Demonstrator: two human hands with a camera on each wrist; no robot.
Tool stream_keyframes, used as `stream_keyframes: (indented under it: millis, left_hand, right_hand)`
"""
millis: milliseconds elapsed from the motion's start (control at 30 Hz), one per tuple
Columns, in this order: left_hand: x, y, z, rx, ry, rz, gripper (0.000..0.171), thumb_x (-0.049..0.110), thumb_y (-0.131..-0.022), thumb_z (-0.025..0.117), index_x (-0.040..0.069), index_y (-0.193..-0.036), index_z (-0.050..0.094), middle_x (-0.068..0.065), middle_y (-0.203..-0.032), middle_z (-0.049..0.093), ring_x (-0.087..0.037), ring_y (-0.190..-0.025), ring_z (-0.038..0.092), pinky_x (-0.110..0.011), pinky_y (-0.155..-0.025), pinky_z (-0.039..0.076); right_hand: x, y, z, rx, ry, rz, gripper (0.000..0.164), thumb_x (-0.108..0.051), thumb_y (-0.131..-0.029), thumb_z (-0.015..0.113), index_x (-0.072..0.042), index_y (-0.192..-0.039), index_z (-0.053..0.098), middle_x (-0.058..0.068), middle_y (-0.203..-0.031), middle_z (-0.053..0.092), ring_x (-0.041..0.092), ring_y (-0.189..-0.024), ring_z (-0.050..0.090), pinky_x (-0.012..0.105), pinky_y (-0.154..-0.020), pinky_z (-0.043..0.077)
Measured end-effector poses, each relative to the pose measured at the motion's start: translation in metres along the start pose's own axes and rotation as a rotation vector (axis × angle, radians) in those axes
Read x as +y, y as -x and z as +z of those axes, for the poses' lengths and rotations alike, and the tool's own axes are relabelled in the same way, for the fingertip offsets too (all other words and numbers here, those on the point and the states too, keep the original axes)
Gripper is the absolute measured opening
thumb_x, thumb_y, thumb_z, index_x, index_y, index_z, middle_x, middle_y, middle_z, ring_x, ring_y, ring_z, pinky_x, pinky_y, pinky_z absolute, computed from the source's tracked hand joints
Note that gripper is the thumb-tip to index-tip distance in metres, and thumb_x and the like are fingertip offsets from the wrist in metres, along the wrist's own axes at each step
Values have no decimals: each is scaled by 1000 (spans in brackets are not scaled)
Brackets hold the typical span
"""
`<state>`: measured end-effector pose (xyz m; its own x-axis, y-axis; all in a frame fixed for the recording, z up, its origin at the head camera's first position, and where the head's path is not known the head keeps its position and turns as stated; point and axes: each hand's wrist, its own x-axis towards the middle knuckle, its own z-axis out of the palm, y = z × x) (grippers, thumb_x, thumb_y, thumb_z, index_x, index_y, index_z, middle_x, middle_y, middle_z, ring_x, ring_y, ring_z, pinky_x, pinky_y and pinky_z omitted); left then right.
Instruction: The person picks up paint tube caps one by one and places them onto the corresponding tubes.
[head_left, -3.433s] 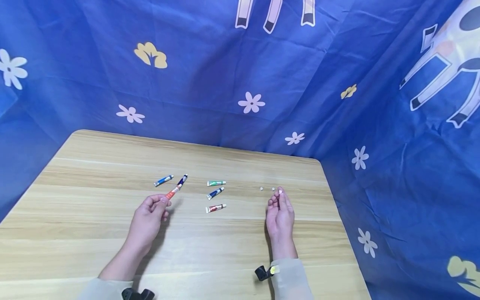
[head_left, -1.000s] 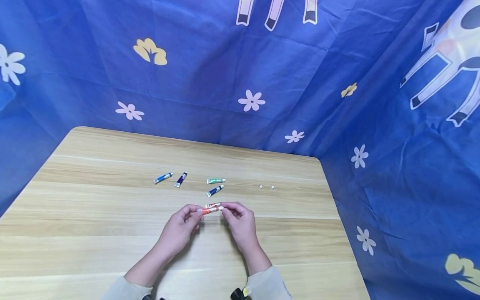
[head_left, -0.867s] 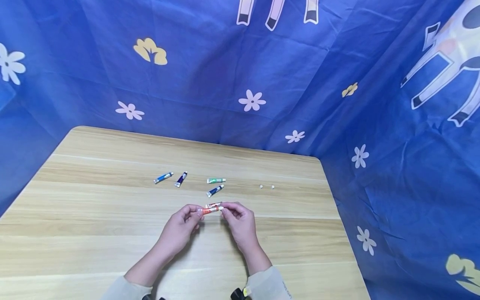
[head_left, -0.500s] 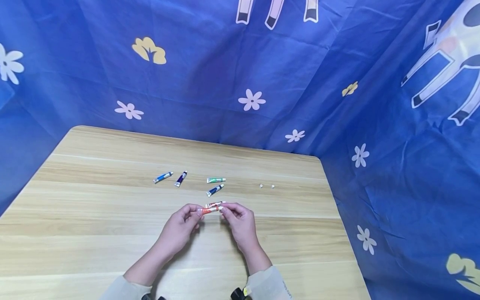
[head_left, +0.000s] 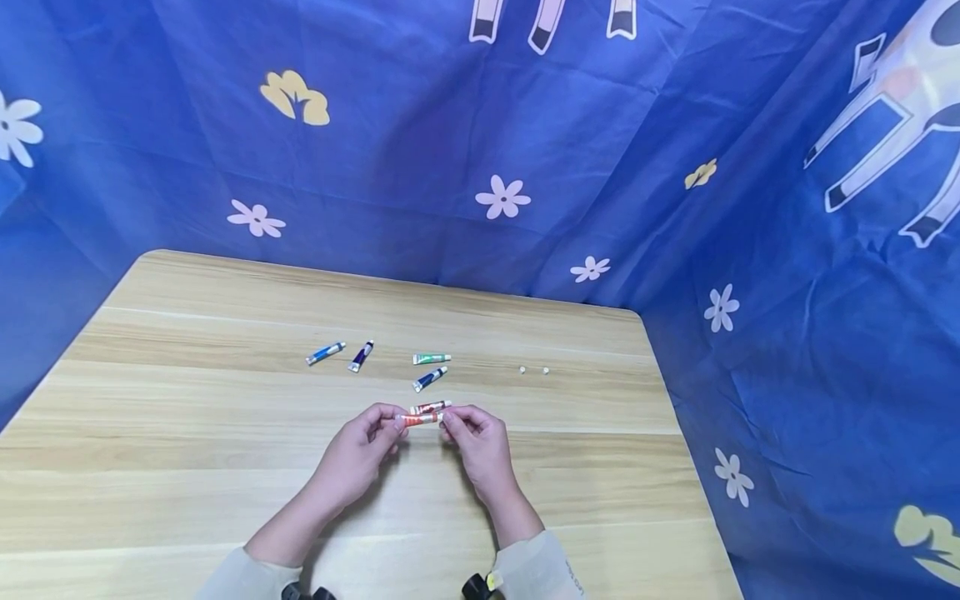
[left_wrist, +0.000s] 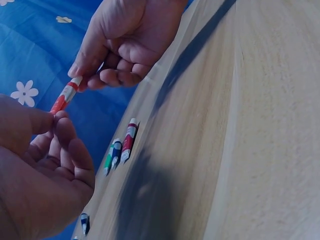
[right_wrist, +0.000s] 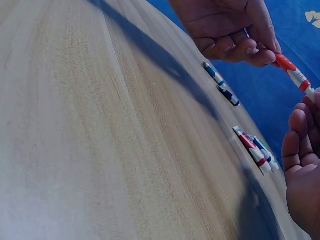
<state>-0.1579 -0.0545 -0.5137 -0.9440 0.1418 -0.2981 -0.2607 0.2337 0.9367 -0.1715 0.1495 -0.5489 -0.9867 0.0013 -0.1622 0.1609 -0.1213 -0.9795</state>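
My left hand (head_left: 347, 458) pinches the tail end of a small orange-red paint tube (head_left: 420, 420) between thumb and fingers. At its other end, the thumb and fingertips of my right hand (head_left: 482, 450) pinch the white cap end. The left wrist view shows the tube (left_wrist: 64, 97) stretched between both hands, raised off the table. In the right wrist view, the right fingertips partly cover the white tip of the tube (right_wrist: 298, 76). Just beyond it lies a dark red paint tube (head_left: 431, 407), slightly overlapped by it in the head view.
A green tube (head_left: 432, 359) and a dark blue tube (head_left: 430, 379) lie behind the hands. Further left are a light blue tube (head_left: 326, 353) and a purple tube (head_left: 361, 356). Two tiny white caps (head_left: 522, 370) sit to the right on the wooden table (head_left: 225, 500). Blue curtains (head_left: 420, 167) hang behind.
Earlier the left hand held the orange-red tube farther left, while the right pinched a small white cap by the others. Both hands then met at the middle; the last second shows only slight finger motion.
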Motion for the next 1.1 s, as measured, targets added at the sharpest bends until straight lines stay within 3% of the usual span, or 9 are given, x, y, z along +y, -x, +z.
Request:
stream_keyframes:
  millis: [233, 400, 600, 700, 800, 900, 1100]
  left_hand:
    - [2, 1, 1, 1, -25, -11, 20, 22, -111, 62, 7, -124, 68, -10, -100, 71, -17, -78, 60, -24, -57, 49]
    - [4, 2, 2, -7, -34, -17, 19, 21, -111, 61, 7, -123, 68, -11, -97, 70, -18, -72, 58, -24, -54, 48]
    - [2, 1, 4, -14, -68, 7, 18, 22, -111, 62, 8, -121, 69, -12, -97, 70, -17, -74, 58, -24, -58, 48]
    - [1, 0, 4, -21, -71, 15, 19, 23, -111, 62, 8, -121, 69, -12, -96, 70, -18, -74, 59, -25, -57, 49]
    - [1, 0, 4, -23, -70, 16, 19, 22, -112, 61, 8, -122, 69, -12, -97, 71, -18, -75, 61, -25, -58, 50]
    - [1, 0, 4, -26, -71, 15, 19, 21, -111, 61, 8, -123, 68, -12, -98, 71, -19, -76, 62, -26, -59, 52]
    - [0, 0, 4, -19, -66, 5, 19, 22, -112, 61, 8, -122, 69, -13, -99, 72, -20, -77, 63, -26, -58, 52]
  right_hand:
    - [2, 0, 2, 5, 63, 11, 24, -7, -104, 71, 17, -103, 70, -5, -81, 71, 7, -73, 65, 18, -72, 60]
    - [3, 1, 3, 15, 153, 16, 35, -18, -108, 67, 13, -93, 71, -6, -74, 66, 9, -69, 59, 18, -69, 53]
    - [5, 1, 3, 6, 222, -8, 50, -24, -111, 62, 14, -79, 65, -3, -76, 62, 8, -73, 56, 22, -77, 52]
    - [5, 1, 2, -4, 239, -23, 56, -24, -112, 60, 16, -74, 60, 4, -79, 64, 8, -75, 57, 23, -87, 52]
    - [5, 0, 2, -5, 236, -26, 58, -24, -113, 59, 18, -73, 59, 13, -81, 67, 9, -76, 58, 24, -97, 51]
    - [5, 0, 2, -5, 220, -19, 59, -24, -113, 59, 19, -73, 58, 11, -81, 67, 10, -77, 59, 24, -100, 51]
    - [4, 3, 2, -23, 137, 10, 55, -24, -115, 52, 20, -84, 61, -3, -79, 66, 10, -75, 61, 21, -80, 55]
